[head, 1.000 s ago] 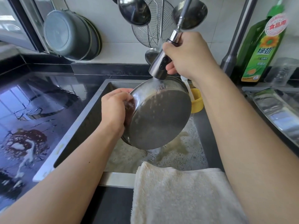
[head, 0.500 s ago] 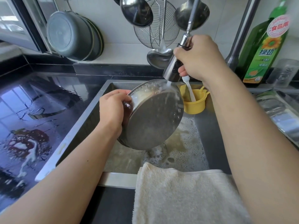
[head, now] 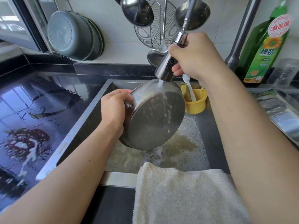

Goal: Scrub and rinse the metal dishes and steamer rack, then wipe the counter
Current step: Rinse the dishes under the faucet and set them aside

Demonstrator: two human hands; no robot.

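The left hand gripped the rim of the metal dish, fingers curled around its 9 o'clock edge, and held it tilted above the sink. The right hand was closed around the sprayer head at 12 o'clock of the dish, and water ran down the dish's underside. The sink held foamy, cloudy water. At 3 o'clock of the dish, a yellow cup held a white utensil. A white towel lay over the sink's 6 o'clock edge.

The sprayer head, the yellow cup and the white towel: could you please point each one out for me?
sprayer head [head: 165, 68]: head view, on its metal body.
yellow cup [head: 195, 105]: head view, on its front wall.
white towel [head: 186, 196]: head view, on its middle.
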